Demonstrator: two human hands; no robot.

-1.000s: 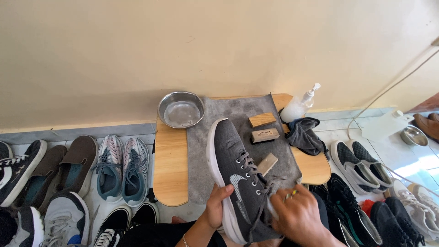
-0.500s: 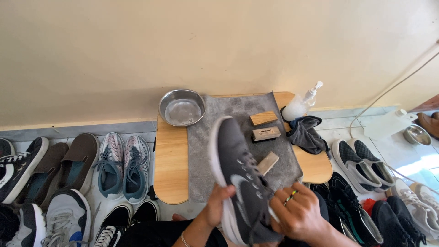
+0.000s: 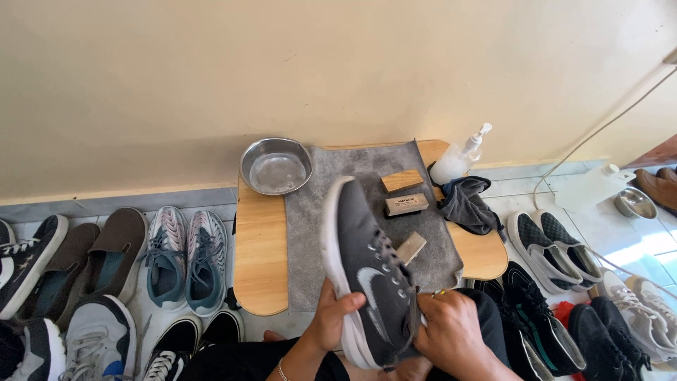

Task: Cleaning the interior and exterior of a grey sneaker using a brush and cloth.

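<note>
At the bottom centre I see my left hand [image 3: 337, 319] wrapped around the white sole of the grey sneaker [image 3: 367, 271], and my right hand [image 3: 448, 331] has slid in to clutch its heel side, laces now gathered. Higher up, brushes wait on the desk [image 3: 262, 247].

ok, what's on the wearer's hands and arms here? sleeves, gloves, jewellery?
Both are bare: no gloves, no sleeves in view. The left hand has a thin chain bracelet at the wrist. The right hand shows a small multicoloured band on one finger, mostly hidden in this frame. No watch or markings visible. Dark clothing shows below the forearms.
</note>
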